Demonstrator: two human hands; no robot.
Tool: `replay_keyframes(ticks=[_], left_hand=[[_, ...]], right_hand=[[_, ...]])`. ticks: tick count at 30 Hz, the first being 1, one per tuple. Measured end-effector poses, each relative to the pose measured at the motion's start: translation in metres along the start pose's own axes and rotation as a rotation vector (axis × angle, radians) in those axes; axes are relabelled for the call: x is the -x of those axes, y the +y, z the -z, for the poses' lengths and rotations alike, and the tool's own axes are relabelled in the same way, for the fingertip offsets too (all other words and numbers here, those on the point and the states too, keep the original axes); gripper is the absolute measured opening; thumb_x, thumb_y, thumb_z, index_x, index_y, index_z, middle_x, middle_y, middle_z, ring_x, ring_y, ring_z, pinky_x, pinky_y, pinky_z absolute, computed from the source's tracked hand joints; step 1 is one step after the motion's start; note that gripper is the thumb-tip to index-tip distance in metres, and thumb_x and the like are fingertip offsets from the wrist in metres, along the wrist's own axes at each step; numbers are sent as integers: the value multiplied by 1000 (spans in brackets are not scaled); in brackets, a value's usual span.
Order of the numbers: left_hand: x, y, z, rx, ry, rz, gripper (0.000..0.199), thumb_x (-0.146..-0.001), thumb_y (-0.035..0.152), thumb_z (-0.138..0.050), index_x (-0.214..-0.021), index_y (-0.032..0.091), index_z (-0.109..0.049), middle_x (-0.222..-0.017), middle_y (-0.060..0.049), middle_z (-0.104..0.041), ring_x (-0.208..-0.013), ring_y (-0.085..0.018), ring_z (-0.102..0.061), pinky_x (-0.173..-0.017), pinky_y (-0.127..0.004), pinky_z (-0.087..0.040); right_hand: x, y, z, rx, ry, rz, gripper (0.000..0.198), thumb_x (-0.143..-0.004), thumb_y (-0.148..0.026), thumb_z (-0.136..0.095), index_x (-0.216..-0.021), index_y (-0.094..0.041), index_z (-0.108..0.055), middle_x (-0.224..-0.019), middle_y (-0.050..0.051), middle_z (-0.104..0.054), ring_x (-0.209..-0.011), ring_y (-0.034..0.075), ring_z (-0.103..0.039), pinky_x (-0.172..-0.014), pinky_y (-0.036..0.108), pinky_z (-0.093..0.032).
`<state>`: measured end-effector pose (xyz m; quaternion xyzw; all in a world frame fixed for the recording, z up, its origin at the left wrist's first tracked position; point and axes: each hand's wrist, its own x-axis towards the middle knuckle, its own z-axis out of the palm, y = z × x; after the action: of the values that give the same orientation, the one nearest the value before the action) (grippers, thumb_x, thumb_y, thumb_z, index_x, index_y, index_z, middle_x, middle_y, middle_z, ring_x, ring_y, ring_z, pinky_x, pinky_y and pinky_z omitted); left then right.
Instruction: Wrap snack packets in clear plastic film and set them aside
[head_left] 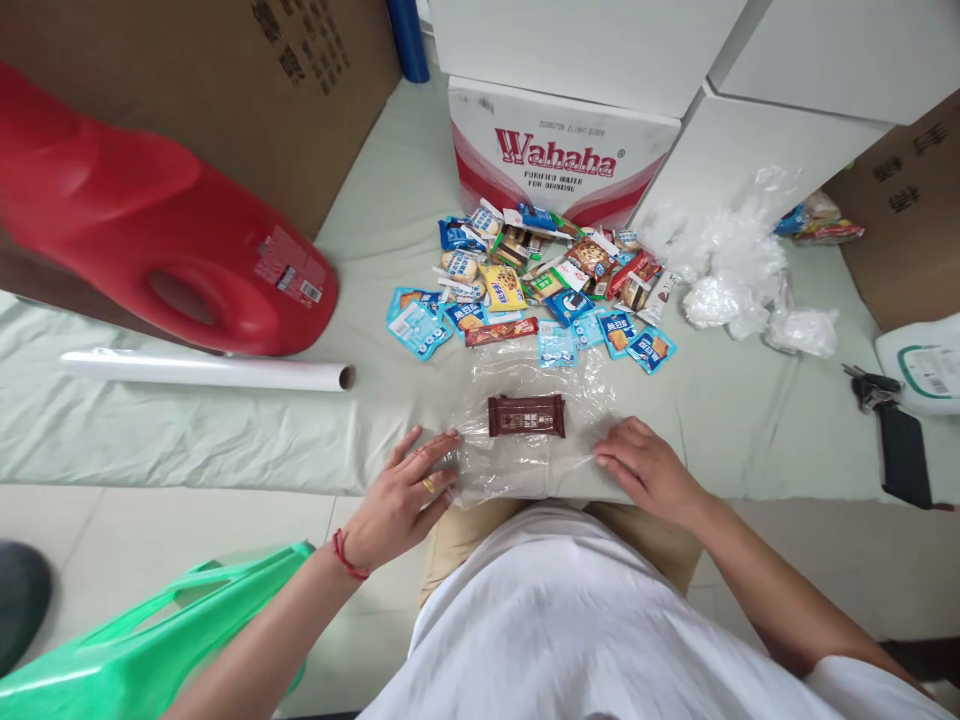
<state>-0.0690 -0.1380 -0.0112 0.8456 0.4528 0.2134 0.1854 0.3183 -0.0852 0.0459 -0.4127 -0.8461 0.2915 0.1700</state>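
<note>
A brown wrapped snack bar [526, 416] lies on a clear sheet of plastic film [502, 465] near the table's front edge. At the film's left edge rests my left hand [409, 497], its fingers apart and the fingertips touching the film. My right hand [646, 470] has its fingers closed together on the film's right edge. Just behind the film is a pile of small packaged snacks, among them a yellow cookie packet [503, 288], a red bar [501, 332] and several blue packets [651, 349].
Crumpled clear plastic bundles [742, 265] lie right of the pile. A Wahaha carton [562, 150] stands behind. To the left are a white film roll [206, 371] and a red jug [172, 230]. Keys with a black case [904, 450] lie right; a green bag [150, 640] hangs below left.
</note>
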Motion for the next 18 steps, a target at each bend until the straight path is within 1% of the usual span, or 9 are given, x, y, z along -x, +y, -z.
replay_keyframes(ticks=[2, 5, 7, 9, 11, 12, 14, 16, 18], left_hand=[[-9, 0, 7, 126, 55, 57, 19, -101, 25, -50, -94, 24, -67, -133, -10, -72, -137, -24, -60, -122, -50, -40], [-26, -4, 16, 315, 99, 195, 22, -103, 31, -48, -95, 24, -67, -114, -9, -77, -128, -24, -66, -106, -41, -55], [-39, -8, 18, 360, 136, 318, 26, -103, 38, -48, -93, 22, -67, -107, -10, -78, -120, -24, -70, -95, -37, -58], [-52, -13, 16, 310, 196, 424, 31, -101, 43, -49, -84, 22, -65, -100, -10, -77, -116, -26, -71, -91, -37, -57], [-63, -17, 11, 205, 253, 472, 33, -99, 42, -50, -74, 22, -62, -88, -9, -75, -115, -29, -70, -95, -40, -55], [-67, -18, 7, 142, 281, 479, 33, -97, 41, -51, -72, 23, -61, -85, -8, -74, -116, -30, -69, -99, -43, -54], [-71, -20, -2, 14, 341, 476, 29, -95, 38, -53, -73, 22, -62, -89, -10, -73, -120, -33, -66, -104, -48, -51], [-73, -21, -11, -89, 393, 476, 24, -93, 35, -54, -77, 20, -65, -99, -13, -72, -123, -36, -63, -105, -52, -50], [-71, -20, -17, -148, 419, 492, 22, -93, 34, -55, -85, 18, -67, -108, -16, -70, -125, -37, -61, -104, -53, -51]], right_hand=[[-19, 4, 11, -92, -21, -40, 26, -106, -34, -48, -106, -21, -71, -88, 6, -66, -84, 20, -60, -77, 34, -50], [-49, 17, 23, -214, -25, -116, 27, -104, -39, -52, -103, -20, -71, -89, 4, -66, -77, 16, -60, -71, 28, -46], [-66, 29, 26, -258, -16, -172, 30, -100, -44, -56, -100, -19, -71, -86, 3, -67, -71, 15, -57, -66, 26, -43], [-79, 43, 26, -255, -21, -251, 33, -98, -46, -55, -98, -17, -71, -81, 2, -66, -66, 14, -53, -62, 26, -40], [-87, 52, 25, -146, -44, -332, 29, -97, -40, -55, -99, -16, -72, -81, 3, -66, -67, 15, -54, -62, 26, -40], [-90, 54, 25, -47, -42, -363, 26, -96, -36, -55, -100, -16, -72, -85, 5, -68, -70, 17, -56, -65, 28, -41], [-96, 53, 26, 180, 3, -381, 24, -94, -28, -56, -105, -16, -74, -99, 11, -70, -84, 22, -60, -73, 32, -44], [-107, 46, 26, 333, 73, -318, 27, -96, -28, -56, -112, -15, -74, -107, 15, -69, -98, 29, -60, -83, 38, -46], [-125, 35, 25, 359, 103, -166, 35, -98, -32, -57, -126, -15, -70, -114, 17, -68, -110, 33, -55, -95, 45, -46]])
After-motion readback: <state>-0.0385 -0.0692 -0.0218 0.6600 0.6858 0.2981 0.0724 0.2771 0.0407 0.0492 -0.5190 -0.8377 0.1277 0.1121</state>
